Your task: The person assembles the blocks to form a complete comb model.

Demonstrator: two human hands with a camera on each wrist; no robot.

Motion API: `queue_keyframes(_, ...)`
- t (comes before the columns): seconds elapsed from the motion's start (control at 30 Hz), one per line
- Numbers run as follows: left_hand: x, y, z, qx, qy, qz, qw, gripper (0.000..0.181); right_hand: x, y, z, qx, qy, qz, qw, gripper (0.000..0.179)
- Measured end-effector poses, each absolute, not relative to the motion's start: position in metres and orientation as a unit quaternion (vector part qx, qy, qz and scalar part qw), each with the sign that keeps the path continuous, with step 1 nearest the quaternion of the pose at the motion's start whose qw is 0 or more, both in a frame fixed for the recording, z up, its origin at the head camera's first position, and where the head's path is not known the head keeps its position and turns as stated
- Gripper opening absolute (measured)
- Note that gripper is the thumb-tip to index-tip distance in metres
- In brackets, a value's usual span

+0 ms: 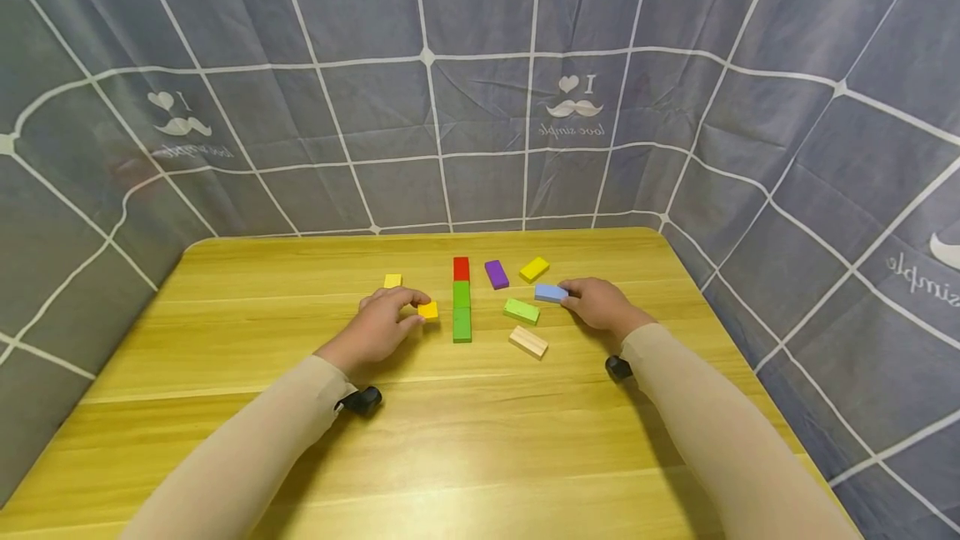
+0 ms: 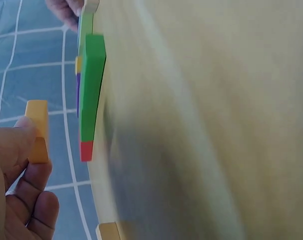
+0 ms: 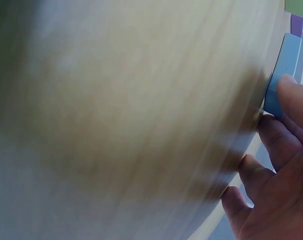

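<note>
My left hand (image 1: 378, 325) pinches an orange-yellow block (image 2: 38, 117) between thumb and fingers, raised off the table in the left wrist view. Just right of it, a red block (image 1: 461, 268) and two green blocks (image 1: 461, 325) line up end to end, red at the far end. At the right, my right hand (image 1: 600, 305) has thumb and fingers at the near end of a blue block (image 3: 284, 65), gripping it low at the tabletop. Its other fingertips (image 3: 233, 195) touch the wood.
Between the row and my right hand lie a purple block (image 1: 497, 274), a yellow block (image 1: 534, 269), a lime green block (image 1: 521, 311) and a plain wood block (image 1: 528, 342). Another yellow block (image 1: 393, 280) sits beyond my left hand. A grey gridded curtain (image 1: 480, 107) surrounds the wooden table (image 1: 465, 440).
</note>
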State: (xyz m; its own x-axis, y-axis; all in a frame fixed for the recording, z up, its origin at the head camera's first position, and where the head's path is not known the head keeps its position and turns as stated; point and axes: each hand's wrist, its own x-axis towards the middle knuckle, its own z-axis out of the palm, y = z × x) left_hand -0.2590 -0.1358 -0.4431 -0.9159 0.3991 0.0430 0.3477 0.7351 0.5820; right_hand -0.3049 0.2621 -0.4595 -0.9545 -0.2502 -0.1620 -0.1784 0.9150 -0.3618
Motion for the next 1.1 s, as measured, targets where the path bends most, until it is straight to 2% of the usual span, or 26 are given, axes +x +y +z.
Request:
queue_keyframes(0.4, -0.237, -0.133, -0.444, 0.231, 0.924, 0.300, 0.060, 0.030, -0.306, 0.261, -0.458, -0.120, 0.974, -0.165, 0.102, 0.046)
queue_keyframes(1.1, -0.226, -0.116, -0.457, 0.252, 0.923, 0.282, 0.076, 0.029, -0.305, 0.261, -0.459, -0.122, 0.975, -0.156, 0.099, 0.044)
